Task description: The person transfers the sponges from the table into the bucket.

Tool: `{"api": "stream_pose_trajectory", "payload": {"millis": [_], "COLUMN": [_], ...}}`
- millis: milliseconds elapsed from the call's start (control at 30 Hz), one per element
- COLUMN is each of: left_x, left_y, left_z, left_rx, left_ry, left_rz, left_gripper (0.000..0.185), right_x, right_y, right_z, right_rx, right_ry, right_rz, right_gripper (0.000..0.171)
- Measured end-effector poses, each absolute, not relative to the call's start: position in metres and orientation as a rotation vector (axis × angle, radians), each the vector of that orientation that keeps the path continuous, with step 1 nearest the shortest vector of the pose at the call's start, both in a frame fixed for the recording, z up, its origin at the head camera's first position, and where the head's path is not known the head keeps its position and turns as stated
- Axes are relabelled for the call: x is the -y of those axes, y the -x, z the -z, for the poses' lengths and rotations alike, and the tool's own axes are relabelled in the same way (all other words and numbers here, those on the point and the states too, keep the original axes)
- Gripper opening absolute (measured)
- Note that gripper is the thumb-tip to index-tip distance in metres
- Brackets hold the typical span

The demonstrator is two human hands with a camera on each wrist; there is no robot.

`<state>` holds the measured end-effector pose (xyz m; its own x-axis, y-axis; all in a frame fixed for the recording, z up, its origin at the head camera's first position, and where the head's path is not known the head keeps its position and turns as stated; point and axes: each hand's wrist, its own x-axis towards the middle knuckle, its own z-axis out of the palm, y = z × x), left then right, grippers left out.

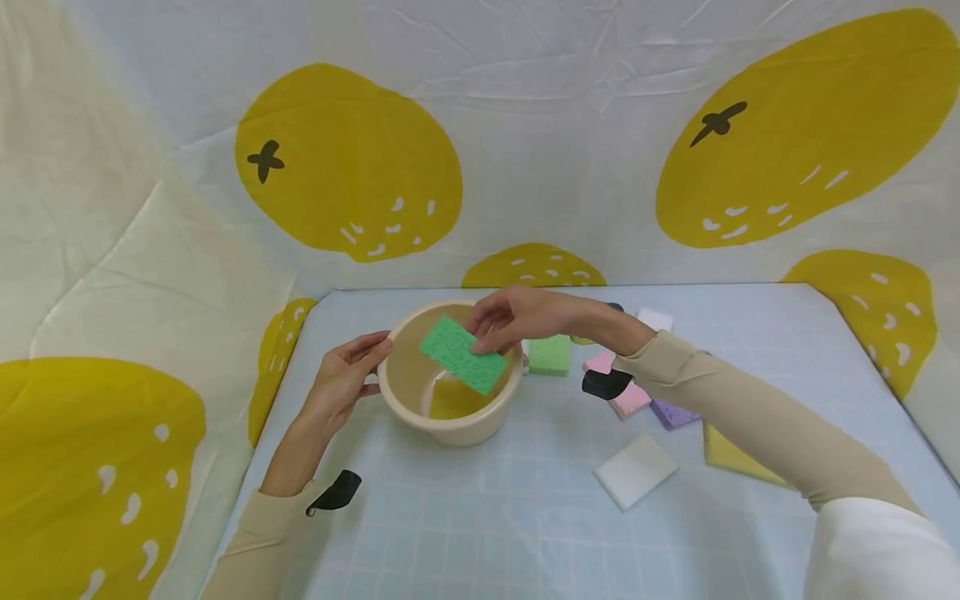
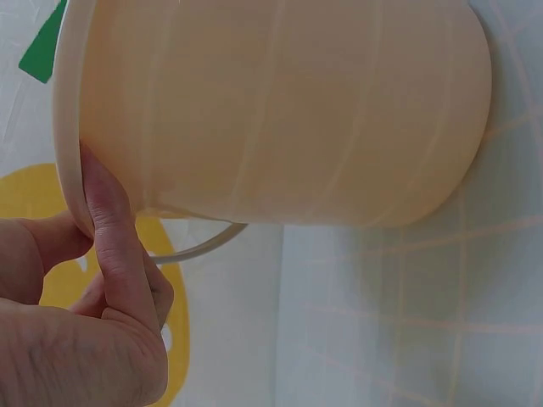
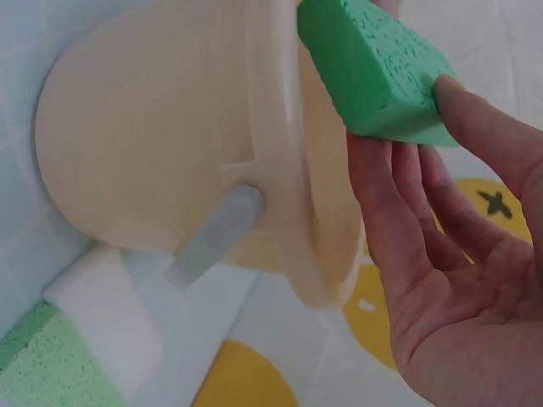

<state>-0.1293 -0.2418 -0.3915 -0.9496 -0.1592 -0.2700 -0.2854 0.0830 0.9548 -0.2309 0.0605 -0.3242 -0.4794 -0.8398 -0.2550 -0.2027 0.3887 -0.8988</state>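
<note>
Right hand [image 1: 517, 317] pinches the green sponge [image 1: 462, 355] by its far-right end, thumb on one face and fingers on the other, so the sponge hangs directly over the open mouth of the bucket [image 1: 450, 417]; the wrist view confirms it, sponge [image 3: 373, 72] just above and inside the line of the rim [image 3: 288, 178], not touching the wall as far as I can tell. Long axis runs diagonal, from the bucket's far-left rim down toward its near-right rim, tilted with the free end lower and pointing into the bucket. So the bucket lies straight below the right hand, nothing between. A yellow sponge [image 1: 453, 400] already lies on the bucket floor under it. Left hand [image 1: 345, 379] is on the bucket's left side, thumb hooked over the rim [image 2: 72, 127] and fingers curled against the outer wall, clamped on it. Bucket sits on the table [image 1: 487, 517] toward the far-left part, well off the near edge. Right hand is the only one near the sponge; left is on the opposite rim. Spare sponges lie right of the bucket: a second green one [image 1: 549, 355] just beside it, a white one [image 1: 635, 470] nearer the front edge
</note>
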Motion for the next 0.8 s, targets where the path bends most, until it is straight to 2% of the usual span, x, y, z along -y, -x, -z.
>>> {"api": "stream_pose_trajectory", "payload": {"millis": [400, 800], "left_x": [0.241, 0.241], "left_y": [0.129, 0.129], "left_z": [0.391, 0.391], "left_rx": [-2.241, -2.247], "left_ry": [0.482, 0.481], "left_rz": [-2.003, -1.994], "left_gripper": [0.053, 0.052], "right_x": [-0.034, -0.009], "right_y": [0.227, 0.216], "right_z": [0.341, 0.347], "right_rx": [-1.900, -2.049], "right_ry": [0.961, 1.099], "right_rz": [0.997, 0.752], "right_gripper": [0.032, 0.021]}}
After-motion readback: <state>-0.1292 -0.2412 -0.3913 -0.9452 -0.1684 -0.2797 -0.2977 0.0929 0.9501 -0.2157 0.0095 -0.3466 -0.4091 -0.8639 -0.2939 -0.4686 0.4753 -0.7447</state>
